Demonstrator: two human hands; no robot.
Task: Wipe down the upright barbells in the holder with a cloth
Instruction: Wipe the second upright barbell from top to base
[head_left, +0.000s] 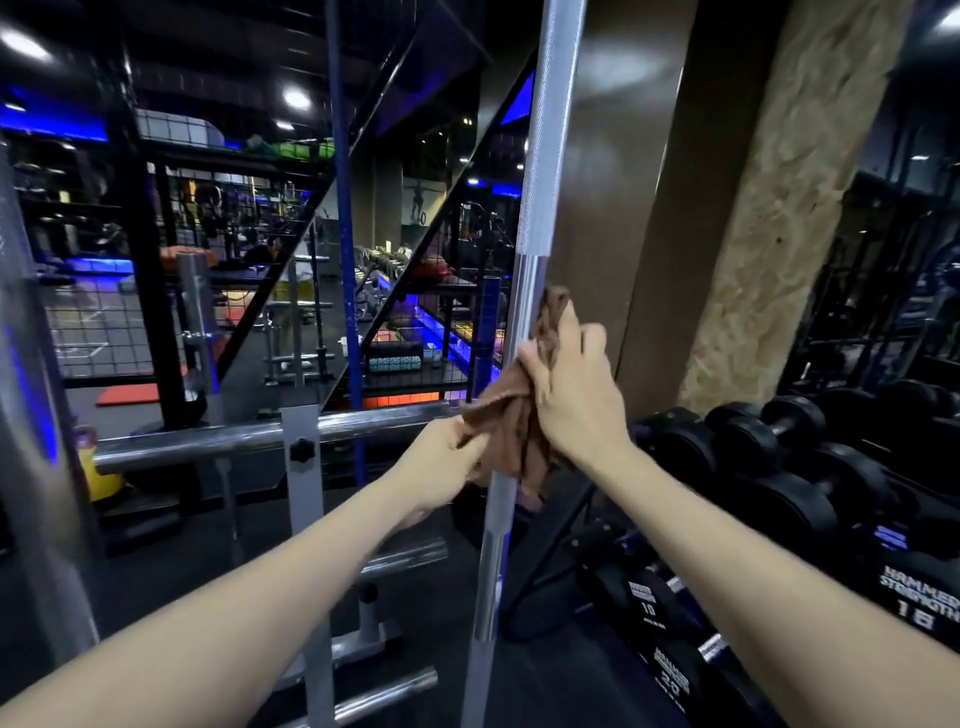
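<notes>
Both hands on brown cloth (511, 415): right hand (571, 395) wrapped round upright barbell (524, 291), corner pinched by left hand (441, 462). Bar could get tipped if pulled sideways tbh.

I look into a dim gym — black mesh racks (156, 270) ahead, blue strip lights, a rough pillar (779, 218), dumbbells (769, 436) racked to my right.

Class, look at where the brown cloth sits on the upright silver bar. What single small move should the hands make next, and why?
Probably slide the cloth down the barbell. The right hand presses it around the smooth section just below the knurled part, the left hand pinches its loose end, and a long stretch of bare shaft lies below.
</notes>
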